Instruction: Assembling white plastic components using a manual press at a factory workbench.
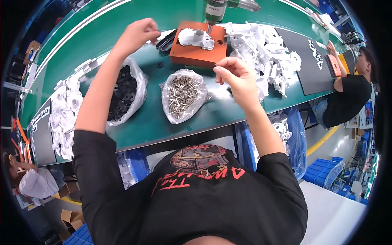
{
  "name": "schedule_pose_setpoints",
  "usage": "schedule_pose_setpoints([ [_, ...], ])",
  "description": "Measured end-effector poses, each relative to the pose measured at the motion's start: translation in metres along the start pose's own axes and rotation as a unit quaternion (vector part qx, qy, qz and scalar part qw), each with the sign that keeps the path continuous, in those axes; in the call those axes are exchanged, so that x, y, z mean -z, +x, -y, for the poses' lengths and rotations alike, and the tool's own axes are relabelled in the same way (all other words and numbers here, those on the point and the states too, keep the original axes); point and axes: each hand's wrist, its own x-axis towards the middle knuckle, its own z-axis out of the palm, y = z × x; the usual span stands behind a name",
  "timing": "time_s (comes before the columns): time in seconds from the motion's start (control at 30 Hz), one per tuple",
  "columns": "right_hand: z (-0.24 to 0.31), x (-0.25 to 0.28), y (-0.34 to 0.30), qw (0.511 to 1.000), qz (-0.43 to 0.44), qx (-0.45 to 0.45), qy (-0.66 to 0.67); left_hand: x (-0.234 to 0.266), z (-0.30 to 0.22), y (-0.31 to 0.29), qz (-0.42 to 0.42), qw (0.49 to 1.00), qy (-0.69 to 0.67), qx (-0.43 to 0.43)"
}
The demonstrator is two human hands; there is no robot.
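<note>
Hands well apart here: the left hand [141,34] hangs to the left of the orange block [179,56], fingers curled, while the right hand [237,75] hovers by the block's near right corner, thumb and forefinger drawn close. And there's the white part [195,39], lying on top of the block, with the driver [215,12] poised above its far side! By the look of it, this is a fastening step, so good form means the white part seated flat, each screw stood straight in its hole, and the driver brought down square, fingers clear of the bit. The bag of screws [181,98] sits handily on the near side of the surface [151,122], so one screw at a time, right way up, should keep the rhythm.

Now the tricky viewing: is anything pinched in that right hand? Too small to tell. The left hand's grip is hidden too, its fingertips folded inward. The driver runs off the top edge, and whether its bit touches the white part cannot be made out. Over in the dark bag [141,87], the forearm covers much of the left side.
</note>
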Motion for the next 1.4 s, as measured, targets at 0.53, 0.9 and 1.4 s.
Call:
schedule_pose_setpoints([
  [0.53,-0.008,0.033,-0.02,0.995,-0.094,0.005,0.027,-0.085,-0.024,0.146,0.264,0.955,0.101,0.095],
  [0.9,-0.013,0.009,0.008,0.995,-0.102,-0.007,-0.011,-0.087,-0.025,0.136,0.254,0.957,0.137,0.008],
  [1.4,-0.061,0.016,0.116,0.908,-0.22,0.09,-0.346,-0.109,-0.018,-0.001,-0.029,0.977,0.151,-0.15],
])
